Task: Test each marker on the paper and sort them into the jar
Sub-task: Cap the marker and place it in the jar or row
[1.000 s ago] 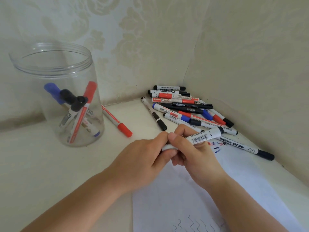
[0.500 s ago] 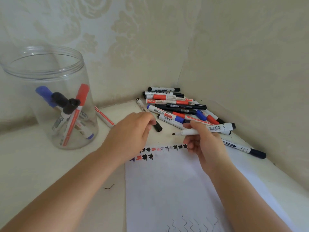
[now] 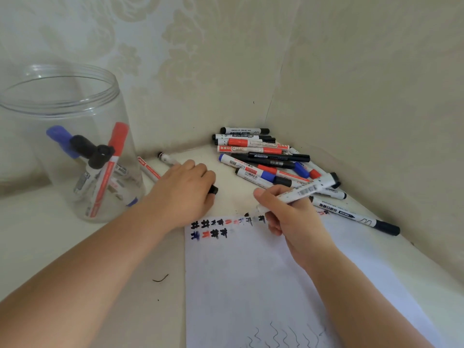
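With our right hand point(image 3: 288, 217) pinching the uncapped marker point(image 3: 301, 192), we press its tip lightly onto the paper point(image 3: 251, 285); left hand point(image 3: 183, 192) curls over something, likely the cap.

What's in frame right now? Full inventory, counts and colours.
jar: one, clear plastic, open, far left; holds several markers with blue, black and red caps.
marker pile: over a dozen, black, red and blue caps, in the corner.
loose markers: two, partly hidden behind the left hand.
paper: one white sheet, black, red and blue test marks along its top edge, wavy lines at its near edge.
held marker: one, white barrel, tip at the paper's top edge.
left hand: rests by the paper's top left corner, something black at its fingertips.
right hand: grips the held marker.
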`<act>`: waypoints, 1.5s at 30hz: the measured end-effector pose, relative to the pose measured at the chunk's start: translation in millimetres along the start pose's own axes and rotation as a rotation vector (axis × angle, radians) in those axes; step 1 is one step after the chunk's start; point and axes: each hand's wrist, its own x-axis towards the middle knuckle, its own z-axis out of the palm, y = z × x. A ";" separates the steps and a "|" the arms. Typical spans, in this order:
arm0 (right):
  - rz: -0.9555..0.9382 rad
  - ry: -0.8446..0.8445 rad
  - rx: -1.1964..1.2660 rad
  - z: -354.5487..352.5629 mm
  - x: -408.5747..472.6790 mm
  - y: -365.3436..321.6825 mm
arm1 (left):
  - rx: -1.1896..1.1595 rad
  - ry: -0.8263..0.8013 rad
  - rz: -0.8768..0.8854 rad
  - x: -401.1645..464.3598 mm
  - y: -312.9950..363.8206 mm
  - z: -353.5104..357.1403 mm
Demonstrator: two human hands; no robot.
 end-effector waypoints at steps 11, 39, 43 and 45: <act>-0.102 -0.020 -0.317 20.4 -6.6 10.6 | 0.011 0.031 -0.141 -37.0 -4.2 -8.8; -0.235 0.058 -0.439 20.7 -0.9 21.8 | -0.529 0.077 0.045 -46.0 17.1 2.0; -0.211 0.016 -0.445 21.4 -2.6 20.5 | -0.548 0.065 0.032 -47.5 16.9 1.4; -0.191 0.028 -0.424 21.0 -2.2 19.4 | -0.548 0.064 0.037 -47.5 16.3 2.3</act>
